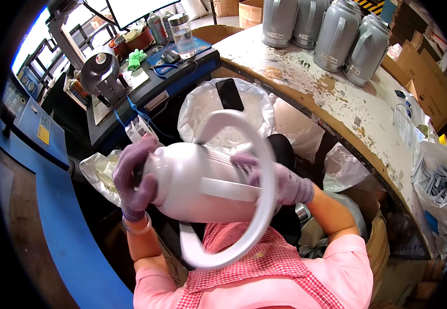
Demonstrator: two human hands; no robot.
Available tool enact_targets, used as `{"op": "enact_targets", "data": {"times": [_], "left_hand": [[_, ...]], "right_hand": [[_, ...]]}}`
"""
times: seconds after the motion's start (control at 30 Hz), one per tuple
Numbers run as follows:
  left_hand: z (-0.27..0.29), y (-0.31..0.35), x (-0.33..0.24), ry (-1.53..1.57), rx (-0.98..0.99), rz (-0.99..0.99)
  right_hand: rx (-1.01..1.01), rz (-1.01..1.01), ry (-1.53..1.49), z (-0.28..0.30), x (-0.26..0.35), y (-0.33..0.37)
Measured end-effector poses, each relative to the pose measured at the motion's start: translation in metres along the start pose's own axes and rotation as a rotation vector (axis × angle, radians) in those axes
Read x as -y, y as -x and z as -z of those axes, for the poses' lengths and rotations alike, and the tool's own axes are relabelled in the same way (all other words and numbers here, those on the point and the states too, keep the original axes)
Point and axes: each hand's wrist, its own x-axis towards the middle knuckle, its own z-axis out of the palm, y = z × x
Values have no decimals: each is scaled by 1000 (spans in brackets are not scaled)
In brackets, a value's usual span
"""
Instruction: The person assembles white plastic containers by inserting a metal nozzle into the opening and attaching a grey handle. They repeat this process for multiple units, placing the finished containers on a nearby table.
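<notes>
A light grey thermos jug (179, 175) lies tilted sideways in front of my chest, slightly smeared by motion. My left hand (135, 172), in a purple glove, is closed round its narrower neck end at the left. On the jug's right part rests my right hand (285, 186), also gloved, its fingers curled over the body. The jug's straight side handle (228, 189) points toward the right hand. A large grey curved band (270, 203), open on one side, loops in front of the jug; where it joins anything is hidden.
Several grey jugs (337, 36) stand upright on the worn table (306, 82). A lined bin (192, 110) holds white pieces, with a black phone (228, 95) above. Left are a dark bench (156, 77) and blue machine (43, 129); right hangs a bag of grey parts (440, 180).
</notes>
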Motion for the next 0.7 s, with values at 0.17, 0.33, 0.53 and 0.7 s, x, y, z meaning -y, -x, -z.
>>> {"op": "enact_targets", "data": {"times": [0.17, 0.33, 0.53, 0.7], "left_hand": [[-25, -10, -76, 244, -735, 507], [-1, -15, -41, -900, -198, -311], [16, 14, 37, -280, -241, 270], [-10, 57, 58, -127, -242, 411]], "right_hand": [[-264, -364, -468, -32, -3, -4], [-487, -272, -280, 0, -4, 12], [-1390, -112, -150, 127, 6, -20], [-1313, 84, 123, 244, -74, -80]]}}
